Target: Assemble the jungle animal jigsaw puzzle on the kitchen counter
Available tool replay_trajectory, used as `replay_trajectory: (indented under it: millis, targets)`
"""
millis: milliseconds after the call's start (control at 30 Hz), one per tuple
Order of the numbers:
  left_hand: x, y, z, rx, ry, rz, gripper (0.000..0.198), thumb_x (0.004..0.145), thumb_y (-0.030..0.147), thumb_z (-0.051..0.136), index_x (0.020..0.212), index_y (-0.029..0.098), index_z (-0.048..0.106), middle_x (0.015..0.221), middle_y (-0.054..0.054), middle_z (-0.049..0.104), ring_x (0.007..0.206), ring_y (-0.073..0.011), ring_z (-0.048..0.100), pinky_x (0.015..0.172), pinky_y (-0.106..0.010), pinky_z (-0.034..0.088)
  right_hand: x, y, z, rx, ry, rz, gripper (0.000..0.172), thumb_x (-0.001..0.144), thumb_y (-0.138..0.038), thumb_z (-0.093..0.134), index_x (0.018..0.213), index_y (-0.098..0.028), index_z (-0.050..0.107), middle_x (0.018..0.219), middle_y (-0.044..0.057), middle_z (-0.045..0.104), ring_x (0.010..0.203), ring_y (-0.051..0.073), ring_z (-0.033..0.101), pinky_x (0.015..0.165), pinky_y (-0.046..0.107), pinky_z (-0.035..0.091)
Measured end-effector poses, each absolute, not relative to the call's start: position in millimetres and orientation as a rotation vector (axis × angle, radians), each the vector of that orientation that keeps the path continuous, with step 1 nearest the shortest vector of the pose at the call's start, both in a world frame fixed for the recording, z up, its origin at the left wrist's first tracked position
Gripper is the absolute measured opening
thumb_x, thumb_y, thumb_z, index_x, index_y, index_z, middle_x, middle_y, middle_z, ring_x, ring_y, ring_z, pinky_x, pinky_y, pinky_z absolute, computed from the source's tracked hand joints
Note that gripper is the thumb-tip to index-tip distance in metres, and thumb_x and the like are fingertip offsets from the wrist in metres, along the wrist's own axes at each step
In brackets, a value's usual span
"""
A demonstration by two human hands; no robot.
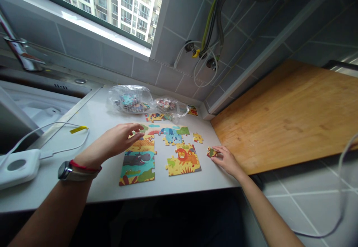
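A partly joined animal jigsaw puzzle [138, 159] lies flat on the white countertop. Its left side shows a hippo, its top an elephant, and a lion section [186, 159] sits at the lower right with a gap beside it. Over the puzzle's upper left corner is my left hand [123, 137], thumb and fingers apart and nothing held. To the right of the puzzle, my right hand [227, 161] pinches a jigsaw piece [212, 152] with green and dark patches. A loose yellow piece [198, 138] rests between the puzzle and that hand.
Behind the puzzle are two clear plastic bags of pieces, a larger one [130, 100] and a smaller one [167, 105], plus joined loose pieces [154, 117]. A wooden board [291, 120] borders the right. At left lie a white charger [21, 168], its cable, and a sink with a faucet [24, 53].
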State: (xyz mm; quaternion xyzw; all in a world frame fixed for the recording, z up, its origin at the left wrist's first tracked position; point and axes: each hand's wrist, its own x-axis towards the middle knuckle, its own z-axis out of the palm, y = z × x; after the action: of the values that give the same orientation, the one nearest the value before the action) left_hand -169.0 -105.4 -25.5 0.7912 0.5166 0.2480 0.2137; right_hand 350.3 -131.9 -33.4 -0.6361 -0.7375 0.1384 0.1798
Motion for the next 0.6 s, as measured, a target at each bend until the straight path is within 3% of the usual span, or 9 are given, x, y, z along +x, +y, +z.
replay_trajectory:
  millis: [133, 367, 600]
  targets:
    - [-167.3, -106.7, -22.0, 2.193, 1.427, 0.681, 0.047, 0.1, 0.054, 0.046, 0.121, 0.022, 0.073, 0.118, -0.01, 0.079, 0.094, -0.026, 0.076, 0.086, -0.037, 0.056, 343.0, -134.4, -34.2, -1.667, -2.227, 0.254, 0.036, 0.088, -0.032, 0.07, 0.122, -0.022, 0.076, 0.129, 0.013, 0.073, 0.123, 0.032, 0.069, 0.113, 0.052, 0.055]
    - [-161.2, -106.4, -28.0, 2.25, 1.542, 0.536, 0.046, 0.102, 0.049, 0.042, 0.123, 0.02, 0.071, 0.114, -0.012, 0.078, 0.094, -0.0282, 0.074, 0.08, -0.038, 0.054, 309.9, -132.5, -24.8, -1.411, -2.293, 0.166, 0.028, 0.096, -0.032, 0.068, 0.12, -0.025, 0.077, 0.128, 0.011, 0.076, 0.119, 0.03, 0.072, 0.105, 0.052, 0.061]
    - [-156.6, -106.9, -37.5, 2.329, 1.598, 0.474, 0.047, 0.103, 0.051, 0.038, 0.123, 0.023, 0.069, 0.113, -0.012, 0.077, 0.1, -0.0298, 0.072, 0.085, -0.04, 0.054, 268.7, -99.9, -22.6, -1.075, -2.413, 0.261, 0.03, 0.093, -0.026, 0.074, 0.124, -0.025, 0.077, 0.131, 0.01, 0.075, 0.12, 0.029, 0.072, 0.104, 0.053, 0.06]
